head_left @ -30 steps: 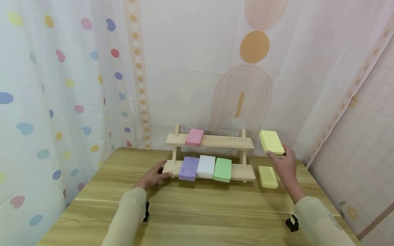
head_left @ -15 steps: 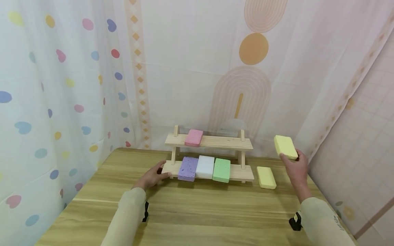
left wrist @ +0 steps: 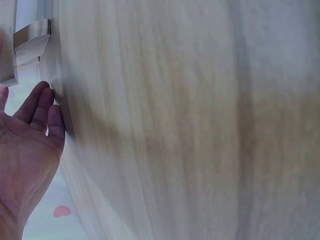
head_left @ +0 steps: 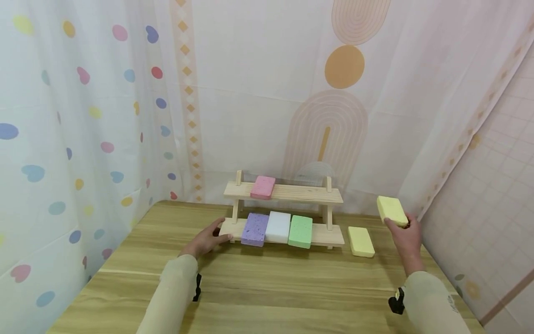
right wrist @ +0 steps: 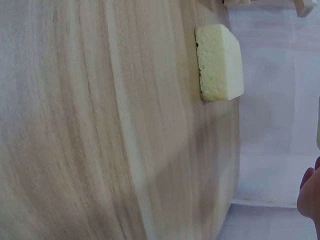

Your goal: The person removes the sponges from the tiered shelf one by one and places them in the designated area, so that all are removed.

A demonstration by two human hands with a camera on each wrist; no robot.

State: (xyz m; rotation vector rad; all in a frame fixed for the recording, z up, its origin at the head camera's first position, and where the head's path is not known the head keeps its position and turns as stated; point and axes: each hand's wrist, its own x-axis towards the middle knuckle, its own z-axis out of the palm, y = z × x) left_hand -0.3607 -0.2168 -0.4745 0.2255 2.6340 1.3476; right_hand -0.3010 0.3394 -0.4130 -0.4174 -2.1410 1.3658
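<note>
My right hand [head_left: 408,239] grips a light yellow sponge [head_left: 392,211] by its near edge, up above the table's right side. Another yellow sponge [head_left: 361,241] lies on the table, right of a two-tier wooden shelf [head_left: 327,235]; the right wrist view shows this lying sponge [right wrist: 217,62] side-on. At the shelf's left end my left hand [head_left: 204,240] holds the lower board, thumb at the front. On that board a purple sponge [head_left: 255,229], a white sponge [head_left: 278,226] and a green sponge [head_left: 300,231] sit side by side. A pink sponge [head_left: 263,187] is on the upper board.
The wood-grain table [head_left: 258,287] runs back to a patterned curtain [head_left: 250,116] right behind the shelf. Dotted cloth [head_left: 96,139] hangs along the left, and a pale checked wall covering [head_left: 479,208] closes off the right side.
My right hand has carried its yellow sponge to the right, away from the shelf, and then lowered it somewhat. The left hand keeps its place on the shelf's end.
</note>
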